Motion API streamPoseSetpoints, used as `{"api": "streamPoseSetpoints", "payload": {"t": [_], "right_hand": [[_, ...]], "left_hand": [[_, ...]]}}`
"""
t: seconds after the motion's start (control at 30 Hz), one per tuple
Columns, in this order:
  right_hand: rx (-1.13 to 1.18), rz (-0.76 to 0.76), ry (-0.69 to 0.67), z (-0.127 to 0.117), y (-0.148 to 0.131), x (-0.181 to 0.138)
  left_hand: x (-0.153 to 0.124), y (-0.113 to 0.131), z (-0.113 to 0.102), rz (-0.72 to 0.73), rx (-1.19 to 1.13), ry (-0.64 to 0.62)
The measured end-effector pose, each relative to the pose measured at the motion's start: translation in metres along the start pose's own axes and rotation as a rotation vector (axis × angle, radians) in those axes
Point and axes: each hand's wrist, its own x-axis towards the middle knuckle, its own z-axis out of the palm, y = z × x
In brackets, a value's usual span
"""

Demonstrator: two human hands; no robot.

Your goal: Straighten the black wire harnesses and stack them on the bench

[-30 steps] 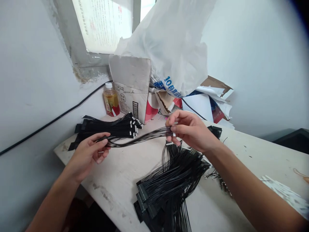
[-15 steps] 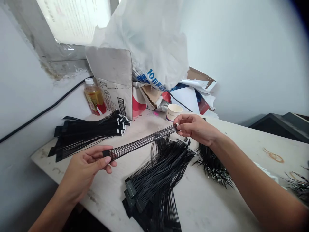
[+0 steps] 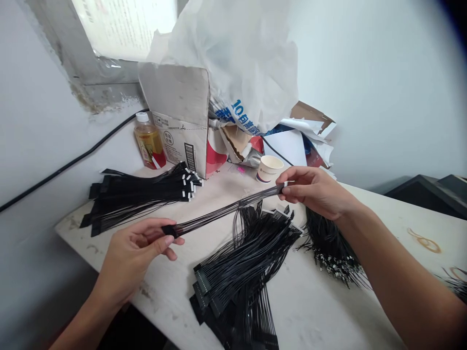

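Observation:
A black wire harness [image 3: 226,210] is stretched straight between my two hands above the white table [image 3: 310,311]. My left hand [image 3: 136,250] pinches its black connector end with thumb and fingers. My right hand [image 3: 314,190] pinches the other end, where a small white connector shows. Below the harness lies a loose pile of black harnesses [image 3: 241,267]. A neat stack of harnesses with white ends [image 3: 142,194] lies at the left, beyond my left hand.
A cardboard box [image 3: 182,126] with a white plastic bag [image 3: 241,58] stands at the back, a drink bottle [image 3: 149,146] to its left and a paper cup [image 3: 269,168] to its right. A bundle of loose terminated wires [image 3: 332,248] lies under my right forearm. A black cable runs along the left wall.
The harness went from slack to taut as my hands drew apart. My right hand moved right, uncovering the paper cup. The view shifted slightly.

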Motion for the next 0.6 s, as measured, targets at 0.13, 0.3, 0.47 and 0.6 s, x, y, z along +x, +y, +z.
{"api": "streamPoseSetpoints", "payload": {"t": [0.13,0.3,0.47,0.6], "right_hand": [[-0.031,-0.143,-0.015,0.001,-0.001,-0.002],[-0.183,-0.060,-0.066,-0.005,0.002,-0.001],[-0.194,-0.042,-0.022,-0.012,0.001,-0.002],[-0.121,-0.025,-0.005,-0.018,-0.001,-0.004]], "left_hand": [[-0.004,-0.004,-0.001,0.089,0.095,0.082],[-0.015,-0.002,0.002,0.188,0.079,0.074],[-0.019,-0.003,0.007,0.223,0.089,0.031],[-0.018,-0.004,0.013,0.178,0.121,0.009]]}}
